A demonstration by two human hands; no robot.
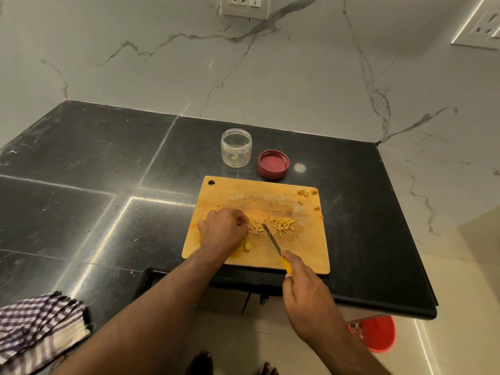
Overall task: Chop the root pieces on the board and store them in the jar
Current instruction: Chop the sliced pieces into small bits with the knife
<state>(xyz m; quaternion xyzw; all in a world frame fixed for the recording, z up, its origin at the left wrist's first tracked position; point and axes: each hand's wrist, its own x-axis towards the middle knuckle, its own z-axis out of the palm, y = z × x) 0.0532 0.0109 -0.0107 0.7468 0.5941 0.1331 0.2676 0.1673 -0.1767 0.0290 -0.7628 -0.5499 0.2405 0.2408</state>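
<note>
A wooden cutting board [305,250] lies on the black counter. Yellow chopped root sticks [282,225] lie in a small heap at the board's middle, and one larger yellow chunk [247,246] sits near my left wrist. My left hand [223,230] rests on the board with its fingers curled over pieces at the heap's left side. My right hand [305,289] grips the yellow handle of a knife [272,239], whose blade tip touches the board among the sticks. A clear open jar [236,147] stands behind the board with a few bits inside.
A red lid [273,164] lies upside down right of the jar. Brown scraps [307,192] sit at the board's far right corner. A checked cloth [38,331] hangs off the counter's near left edge. A red bucket [377,334] stands on the floor below.
</note>
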